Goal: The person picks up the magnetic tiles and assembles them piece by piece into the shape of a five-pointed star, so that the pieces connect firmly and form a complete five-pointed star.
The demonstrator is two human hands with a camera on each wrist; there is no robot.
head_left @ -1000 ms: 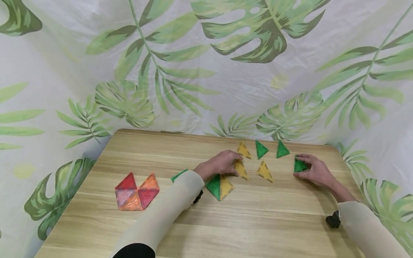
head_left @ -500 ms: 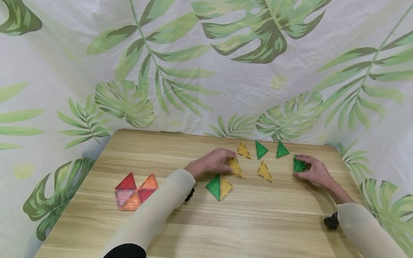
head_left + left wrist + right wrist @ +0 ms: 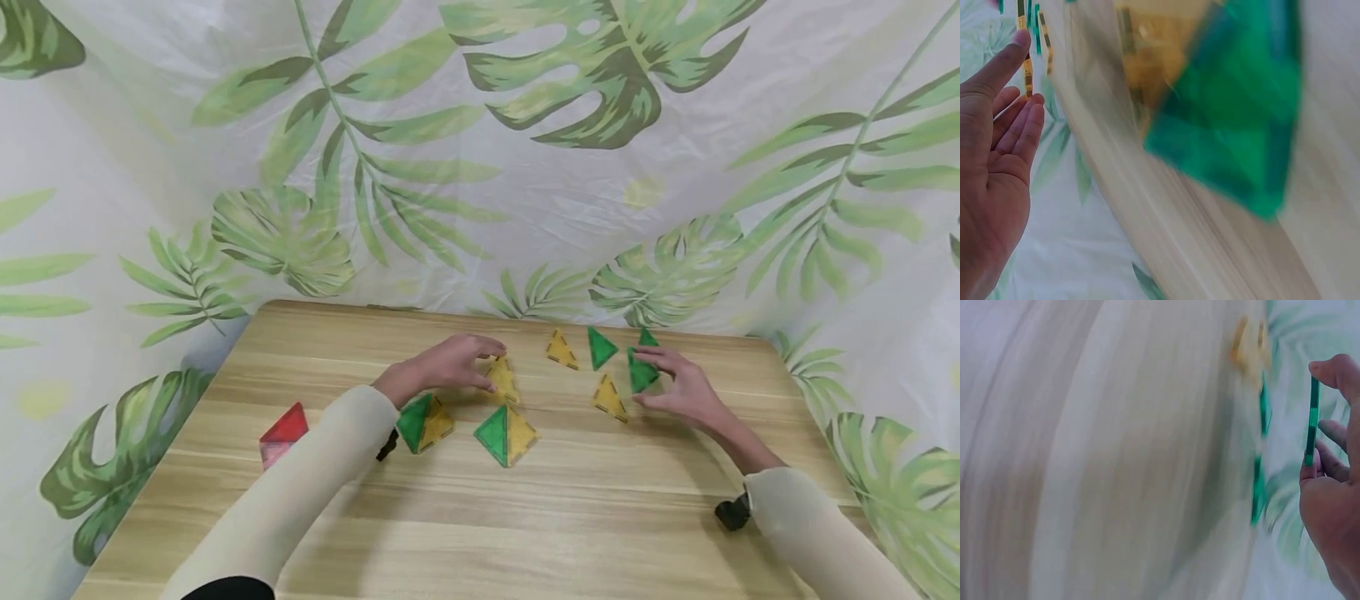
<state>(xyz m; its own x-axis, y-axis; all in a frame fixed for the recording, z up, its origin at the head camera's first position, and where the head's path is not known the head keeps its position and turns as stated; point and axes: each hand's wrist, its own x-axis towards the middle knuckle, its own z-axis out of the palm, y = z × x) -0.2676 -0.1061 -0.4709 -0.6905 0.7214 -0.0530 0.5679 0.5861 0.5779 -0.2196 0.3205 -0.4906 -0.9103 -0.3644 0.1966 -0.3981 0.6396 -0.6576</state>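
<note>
In the head view my left hand [image 3: 442, 367] pinches a yellow triangular magnetic tile [image 3: 505, 383] between thumb and fingers; the left wrist view shows this yellow tile [image 3: 1027, 75] edge-on. To the right, my right hand [image 3: 684, 387] holds a green triangular tile [image 3: 642, 375] by its edges, the same green tile [image 3: 1313, 419] standing thin in the right wrist view. Below the left hand, a green triangle [image 3: 413, 423] and a yellow triangle [image 3: 437, 423] lie joined. Another such pair, green [image 3: 492, 435] and yellow [image 3: 521, 435], lies just right of it.
Loose yellow tiles [image 3: 561, 350] [image 3: 611, 398] and a green tile [image 3: 602, 347] lie toward the table's back edge. Another green tile [image 3: 647, 337] is partly hidden behind the right hand's tile. At left, my sleeve covers part of a red and pink tile group [image 3: 287, 425] on the wooden table [image 3: 570, 517].
My left hand has carried the yellow tile leftward, away from the loose tiles. My right hand has moved left with its green tile. The left forearm now uncovers the left green-yellow pair.
</note>
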